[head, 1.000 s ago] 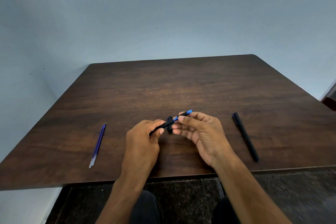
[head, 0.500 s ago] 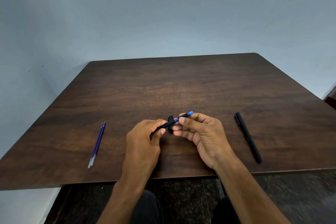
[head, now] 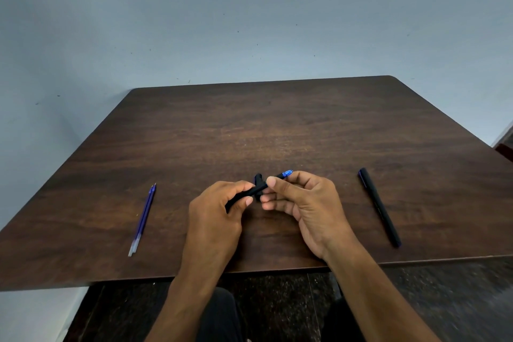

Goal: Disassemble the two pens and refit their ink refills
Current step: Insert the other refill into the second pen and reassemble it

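A black pen [head: 259, 188] with a blue end [head: 286, 173] is held over the near middle of the dark wooden table [head: 277, 133]. My left hand [head: 219, 211] grips its lower end and my right hand [head: 302, 203] pinches its upper part by the blue end. A small black piece [head: 258, 178], perhaps a cap, lies on the table right behind the pen. Two thin blue ink refills [head: 143, 218] lie side by side at the left. A second black pen [head: 379, 205] lies whole on the right.
The table's front edge [head: 277, 271] runs just under my wrists, with dark speckled floor below it. A pale blue wall stands behind the table. A dark red object [head: 506, 151] shows at the far right edge.
Both hands keep their hold on the pen in the same spot. The right fingers have shifted slightly along the pen. The refills and the other pen have not moved.
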